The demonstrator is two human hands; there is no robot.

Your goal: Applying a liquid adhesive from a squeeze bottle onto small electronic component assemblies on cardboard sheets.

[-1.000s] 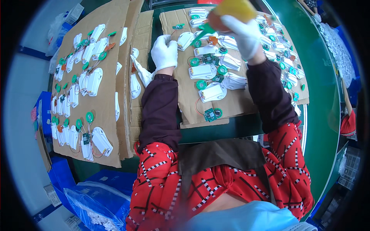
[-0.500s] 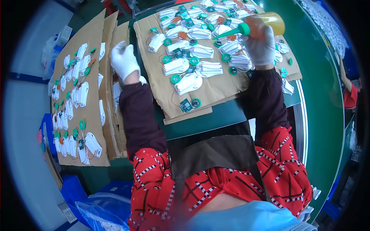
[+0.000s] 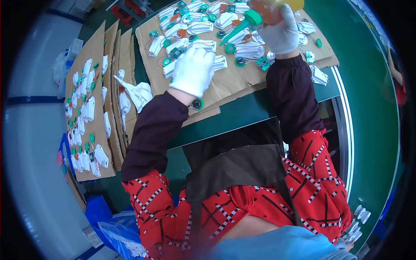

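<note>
My right hand (image 3: 279, 37), in a white glove, is wrapped round a squeeze bottle (image 3: 264, 11) of amber liquid. The bottle's long green nozzle (image 3: 239, 30) slants down to the left above the white plastic housings (image 3: 249, 50). My left hand (image 3: 193, 71), also gloved, bends down over the near-left housings, its fingertips hidden. Whatever its curled fingers grip is covered by the hand. Rows of these housings, with green circuit boards (image 3: 263, 63), round green-rimmed parts (image 3: 229, 48) and thin wires, lie on a cardboard sheet (image 3: 216, 89).
Left of the sheet, further cardboard sheets (image 3: 97, 143) stand tilted with similar housings on them. A crumpled white cloth (image 3: 138, 94) lies between. Blue bins with a plastic bag (image 3: 121, 232) are at lower left. The green table (image 3: 359, 95) extends right; another person's arm (image 3: 394, 69) shows beyond.
My left hand has moved right, from beside the cardboard onto the near-left housings. My right hand has shifted slightly left and farther away with the bottle. The head view has shifted too.
</note>
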